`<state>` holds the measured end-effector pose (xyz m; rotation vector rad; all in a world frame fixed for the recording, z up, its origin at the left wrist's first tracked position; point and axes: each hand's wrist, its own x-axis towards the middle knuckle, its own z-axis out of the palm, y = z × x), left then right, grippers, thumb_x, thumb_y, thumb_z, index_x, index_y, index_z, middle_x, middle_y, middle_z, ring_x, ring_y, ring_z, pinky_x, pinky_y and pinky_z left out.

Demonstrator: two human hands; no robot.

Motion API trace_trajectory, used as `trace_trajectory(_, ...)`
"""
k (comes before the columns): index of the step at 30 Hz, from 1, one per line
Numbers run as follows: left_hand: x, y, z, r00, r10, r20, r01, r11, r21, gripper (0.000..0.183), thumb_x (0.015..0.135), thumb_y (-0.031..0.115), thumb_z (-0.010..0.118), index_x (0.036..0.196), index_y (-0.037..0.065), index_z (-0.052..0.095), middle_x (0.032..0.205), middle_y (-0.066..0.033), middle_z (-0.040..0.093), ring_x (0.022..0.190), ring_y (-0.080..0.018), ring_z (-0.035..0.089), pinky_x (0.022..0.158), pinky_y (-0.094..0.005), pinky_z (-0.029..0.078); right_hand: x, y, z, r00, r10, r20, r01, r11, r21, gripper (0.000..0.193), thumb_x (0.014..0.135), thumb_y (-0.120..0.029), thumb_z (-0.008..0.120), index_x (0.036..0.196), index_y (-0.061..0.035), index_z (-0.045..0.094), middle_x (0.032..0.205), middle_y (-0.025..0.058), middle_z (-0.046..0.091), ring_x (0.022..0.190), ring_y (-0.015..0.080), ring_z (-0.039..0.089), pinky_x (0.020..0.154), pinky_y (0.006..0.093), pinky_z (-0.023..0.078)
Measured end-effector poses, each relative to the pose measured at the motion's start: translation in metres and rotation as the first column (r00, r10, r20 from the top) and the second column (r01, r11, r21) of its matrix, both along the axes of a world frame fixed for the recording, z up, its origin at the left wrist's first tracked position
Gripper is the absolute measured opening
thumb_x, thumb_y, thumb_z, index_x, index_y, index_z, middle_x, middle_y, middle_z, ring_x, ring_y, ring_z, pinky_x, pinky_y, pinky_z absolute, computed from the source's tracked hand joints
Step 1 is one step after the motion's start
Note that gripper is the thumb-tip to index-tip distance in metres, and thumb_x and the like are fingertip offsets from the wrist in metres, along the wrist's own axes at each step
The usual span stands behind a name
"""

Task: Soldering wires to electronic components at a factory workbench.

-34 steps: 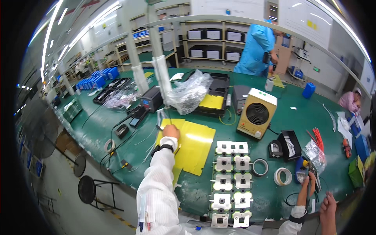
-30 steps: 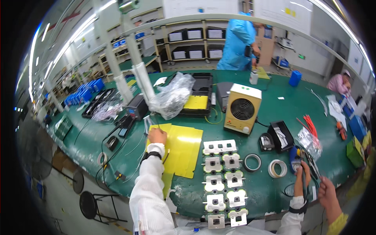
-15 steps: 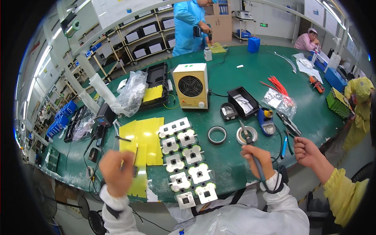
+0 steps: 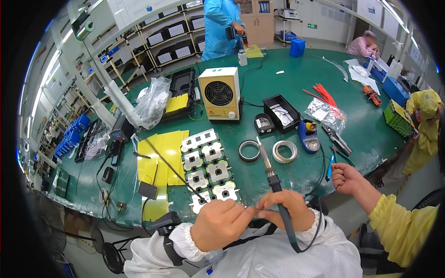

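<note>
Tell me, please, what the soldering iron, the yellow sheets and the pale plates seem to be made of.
Soldering iron: matte dark grip, perhaps rubber or plastic; metallic-looking front, judging by its sheen.
Yellow sheets: probably glossy plastic, with bright reflections.
Pale plates: likely thin metal from their silvery look, though glare leaves this open.

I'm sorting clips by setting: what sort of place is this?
Probably an electronics assembly workshop: the right hand holds a soldering iron, pliers lie on the table, and shelves stand behind.
</note>
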<state>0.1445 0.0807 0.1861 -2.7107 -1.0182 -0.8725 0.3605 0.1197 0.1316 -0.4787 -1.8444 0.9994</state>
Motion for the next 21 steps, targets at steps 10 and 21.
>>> trace_trajectory(10,0.009,-0.034,0.013,0.992,0.116,-0.042,-0.112,0.991,0.076,0.019,0.08,0.017,0.07,0.092,0.005,0.065,0.074,-0.0034,0.055,0.068,-0.0198,0.056,0.06,-0.0332,0.044,0.034,-0.009,-0.048,0.993,-0.095,-0.071,0.1,0.993,0.059,0.028,0.084,0.013,0.065,0.095,-0.0052,0.047,0.077,0.0141,0.065,0.069,0.0187,0.066,0.061,0.0321,0.055)
trace_trajectory(21,-0.004,-0.098,-0.006,0.946,0.263,0.189,-0.259,0.965,-0.046,0.014,0.08,0.017,0.075,0.084,0.008,0.065,0.067,-0.0017,0.051,0.057,-0.0191,0.057,0.049,-0.0333,0.045,0.036,-0.011,-0.042,0.998,0.066,-0.023,-0.064,0.995,0.078,0.034,0.078,0.015,0.071,0.094,-0.0054,0.05,0.076,0.0151,0.068,0.071,0.0209,0.07,0.067,0.0321,0.056)
